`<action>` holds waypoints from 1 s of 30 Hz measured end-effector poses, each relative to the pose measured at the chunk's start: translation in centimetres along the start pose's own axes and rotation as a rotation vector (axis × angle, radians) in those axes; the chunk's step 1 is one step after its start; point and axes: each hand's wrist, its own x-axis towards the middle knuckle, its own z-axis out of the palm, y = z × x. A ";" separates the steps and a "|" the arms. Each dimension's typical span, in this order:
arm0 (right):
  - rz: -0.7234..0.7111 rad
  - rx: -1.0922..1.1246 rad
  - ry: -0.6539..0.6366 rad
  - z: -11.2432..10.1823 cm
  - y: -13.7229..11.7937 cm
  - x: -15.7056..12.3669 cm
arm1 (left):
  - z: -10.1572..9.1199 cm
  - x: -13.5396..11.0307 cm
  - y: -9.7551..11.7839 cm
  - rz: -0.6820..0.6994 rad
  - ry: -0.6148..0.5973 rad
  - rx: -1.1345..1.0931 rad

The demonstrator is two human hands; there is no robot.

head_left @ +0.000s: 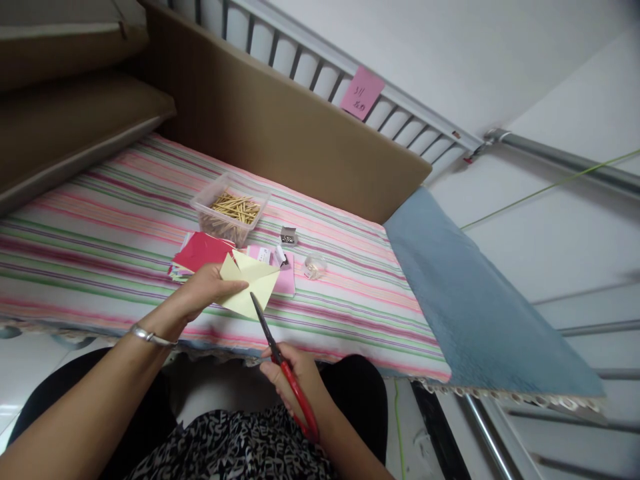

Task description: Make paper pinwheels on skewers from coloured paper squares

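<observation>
My left hand (203,290) pinches a folded pale yellow paper (253,283) above the near edge of the striped bed cover (100,233). A silver bracelet sits on that wrist. My right hand (295,377) grips red-handled scissors (285,363), and their dark blades point up into the lower edge of the yellow paper. Just behind the paper lie a stack of red and pink sheets (203,252) and a pink pad (285,280).
A clear plastic tub of wooden sticks (233,210) stands behind the paper stack. A small box of pins (289,236) and a small clear container (315,268) lie to its right. A cardboard panel (280,127) lines the back rail, which carries a pink sticky note (363,93). A blue cloth (475,307) covers the right end.
</observation>
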 end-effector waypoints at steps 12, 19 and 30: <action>-0.318 -0.235 0.230 -4.4 0.0 -0.5 | 0.1 -0.2 -0.5 -0.103 -0.242 0.159; -0.280 -0.123 0.175 -3.8 -3.6 3.1 | 2.8 -0.4 -2.5 -0.058 -0.520 0.224; -0.221 0.334 0.448 -3.3 -3.4 5.4 | 3.4 -0.3 -1.7 -0.127 -0.274 -0.379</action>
